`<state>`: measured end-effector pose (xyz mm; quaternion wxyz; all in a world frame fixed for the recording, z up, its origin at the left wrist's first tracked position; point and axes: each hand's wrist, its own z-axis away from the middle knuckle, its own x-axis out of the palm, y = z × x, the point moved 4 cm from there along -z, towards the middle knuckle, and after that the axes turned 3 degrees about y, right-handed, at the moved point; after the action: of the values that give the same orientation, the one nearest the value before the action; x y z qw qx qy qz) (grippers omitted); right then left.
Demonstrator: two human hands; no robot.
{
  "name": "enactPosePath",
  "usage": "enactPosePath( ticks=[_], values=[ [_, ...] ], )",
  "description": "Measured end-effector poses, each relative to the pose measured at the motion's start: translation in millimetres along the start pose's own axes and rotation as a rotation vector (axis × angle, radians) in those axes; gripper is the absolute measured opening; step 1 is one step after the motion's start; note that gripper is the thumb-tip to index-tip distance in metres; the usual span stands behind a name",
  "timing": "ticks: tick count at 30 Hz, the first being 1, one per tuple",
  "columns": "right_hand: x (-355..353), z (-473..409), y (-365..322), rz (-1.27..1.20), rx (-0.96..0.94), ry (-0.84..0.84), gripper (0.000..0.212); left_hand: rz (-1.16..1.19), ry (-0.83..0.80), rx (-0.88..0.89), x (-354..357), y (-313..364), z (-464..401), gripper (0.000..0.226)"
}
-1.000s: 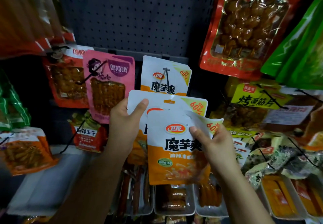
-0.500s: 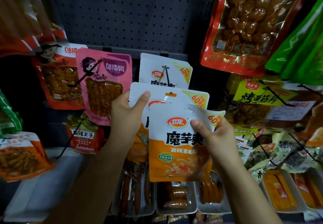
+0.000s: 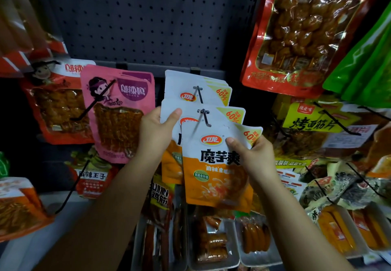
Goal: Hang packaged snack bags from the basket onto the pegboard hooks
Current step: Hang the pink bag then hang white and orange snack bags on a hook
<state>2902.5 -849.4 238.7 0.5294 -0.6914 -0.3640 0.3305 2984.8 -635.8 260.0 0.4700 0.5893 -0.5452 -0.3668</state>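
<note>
My right hand [image 3: 251, 158] grips the upper right of a white-and-orange snack bag [image 3: 213, 177], held in front of the shelf. My left hand [image 3: 157, 135] holds a second bag of the same kind [image 3: 213, 115] by its top left corner; the black hook [image 3: 203, 116] pokes through that bag's hang hole. Behind it, several identical bags [image 3: 190, 84] hang on the same hook against the dark pegboard [image 3: 148, 16]. The basket is out of view.
A pink bag [image 3: 120, 109] and a red bag [image 3: 55, 105] hang left. Large red [image 3: 302, 29], green [image 3: 364, 63] and yellow [image 3: 313, 120] packs hang right. White trays of sausages [image 3: 211, 243] and orange snacks [image 3: 338, 228] sit below. Long black hooks [image 3: 72, 188] jut forward.
Both hands moved the two bags up and toward the hook. The bag in my left hand now has the hook tip through its hang hole.
</note>
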Motion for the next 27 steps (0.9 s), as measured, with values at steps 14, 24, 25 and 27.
enactPosePath(
  ticks=[14,24,25,27],
  values=[
    [35,-67,0,0.062,0.054,0.074,0.015,-0.144,0.07,-0.075,29,-19,-81,0.017],
    [18,-41,4,0.056,0.036,0.032,0.014,-0.118,0.117,-0.151,33,-18,-69,0.029],
    [17,-35,0,0.047,0.018,-0.003,0.011,-0.123,0.098,-0.15,32,-17,-61,0.03],
    [14,-23,-8,0.016,0.015,-0.081,0.008,-0.134,0.048,-0.154,28,-17,-44,0.04]
  ],
)
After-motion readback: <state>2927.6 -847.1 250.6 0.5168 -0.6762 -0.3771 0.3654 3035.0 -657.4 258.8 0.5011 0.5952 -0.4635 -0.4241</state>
